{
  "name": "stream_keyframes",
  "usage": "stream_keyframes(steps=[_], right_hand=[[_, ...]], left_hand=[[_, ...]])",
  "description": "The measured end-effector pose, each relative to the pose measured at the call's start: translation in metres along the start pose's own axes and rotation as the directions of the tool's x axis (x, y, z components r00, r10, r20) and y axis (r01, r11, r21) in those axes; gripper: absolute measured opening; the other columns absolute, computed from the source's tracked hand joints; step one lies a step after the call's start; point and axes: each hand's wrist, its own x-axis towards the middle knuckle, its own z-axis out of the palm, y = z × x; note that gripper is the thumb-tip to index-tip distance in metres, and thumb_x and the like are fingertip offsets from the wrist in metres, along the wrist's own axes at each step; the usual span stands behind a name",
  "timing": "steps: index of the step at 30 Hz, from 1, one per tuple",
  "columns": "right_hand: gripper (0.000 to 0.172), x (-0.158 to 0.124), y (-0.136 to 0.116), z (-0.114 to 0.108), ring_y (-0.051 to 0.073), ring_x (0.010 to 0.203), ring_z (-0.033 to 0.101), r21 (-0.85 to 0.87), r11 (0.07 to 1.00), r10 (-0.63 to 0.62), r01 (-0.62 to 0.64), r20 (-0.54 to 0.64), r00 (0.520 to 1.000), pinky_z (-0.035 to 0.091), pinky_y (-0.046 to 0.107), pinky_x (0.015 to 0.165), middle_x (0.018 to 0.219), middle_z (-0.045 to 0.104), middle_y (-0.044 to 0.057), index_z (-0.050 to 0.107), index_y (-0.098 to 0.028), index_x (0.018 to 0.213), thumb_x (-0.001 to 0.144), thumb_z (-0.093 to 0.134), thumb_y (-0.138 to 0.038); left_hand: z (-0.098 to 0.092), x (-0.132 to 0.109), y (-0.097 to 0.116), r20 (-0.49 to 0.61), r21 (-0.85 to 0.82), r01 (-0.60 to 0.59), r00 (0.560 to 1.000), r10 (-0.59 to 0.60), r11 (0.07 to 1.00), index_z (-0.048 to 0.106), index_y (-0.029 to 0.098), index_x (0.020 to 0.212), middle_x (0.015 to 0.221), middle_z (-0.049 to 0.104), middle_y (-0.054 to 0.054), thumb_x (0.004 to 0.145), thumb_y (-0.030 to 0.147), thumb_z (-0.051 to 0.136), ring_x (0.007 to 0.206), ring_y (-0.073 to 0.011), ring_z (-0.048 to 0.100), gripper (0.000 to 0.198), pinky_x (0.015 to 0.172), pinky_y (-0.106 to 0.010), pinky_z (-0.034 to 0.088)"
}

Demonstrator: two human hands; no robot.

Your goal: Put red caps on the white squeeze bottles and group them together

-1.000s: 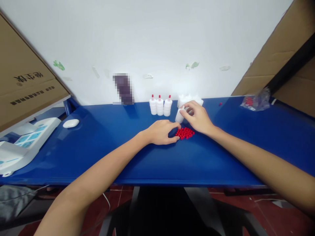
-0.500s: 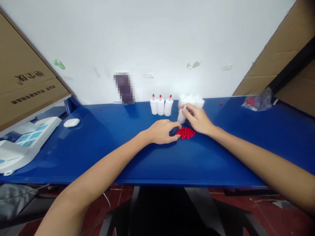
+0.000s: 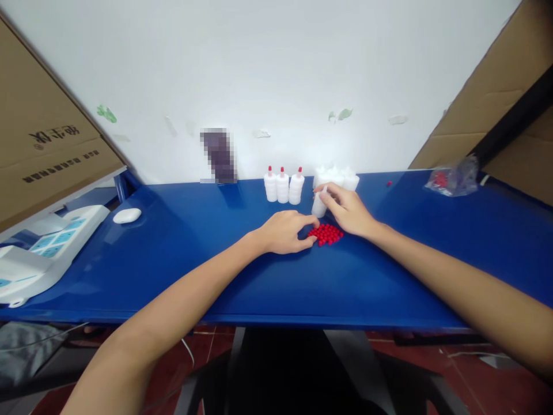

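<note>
My right hand (image 3: 349,211) pinches a small white squeeze bottle (image 3: 318,207) near its top. Its nozzle shows no red tip. At the left edge of a pile of small red caps (image 3: 329,234), my left hand (image 3: 286,231) has thumb and forefinger parted, with both fingertips at the pile. Whether a fingertip touches a cap is too small to tell. Three white bottles with red tips (image 3: 282,189) stand upright in a row behind the left hand. Several more white bottles (image 3: 337,176) without red tips stand close together behind my right hand, partly hidden by it.
On the blue table (image 3: 173,253), a clear plastic bag (image 3: 455,177) with red pieces lies at the right. One loose red cap (image 3: 389,183) lies nearer. A white oval case (image 3: 127,215) and a white-and-blue power strip (image 3: 54,248) are at the left. Cardboard flanks both sides.
Both hands keep nearly the same place and pose, with the bottle still in my right hand. The camera view has shifted very slightly.
</note>
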Motion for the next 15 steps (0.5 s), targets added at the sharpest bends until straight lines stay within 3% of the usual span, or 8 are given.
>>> stream_keyframes(steps=[15], right_hand=[[0.036, 0.0004, 0.0057, 0.0013, 0.018, 0.063, 0.055, 0.007, 0.999, -0.047, 0.047, -0.005, 0.999, 0.042, 0.032, 0.065, 0.076, 0.064, 0.002, 0.068, -0.018, 0.113, 0.102, 0.046, -0.044]], left_hand=[[-0.003, -0.0014, 0.0039, 0.006, -0.024, 0.025, 1.0, -0.025, 0.999, 0.062, 0.022, 0.12, 0.079, 0.063, -0.001, 0.095, 0.04, 0.055, 0.078, -0.0192, 0.06, 0.032, 0.071, -0.03, 0.042]])
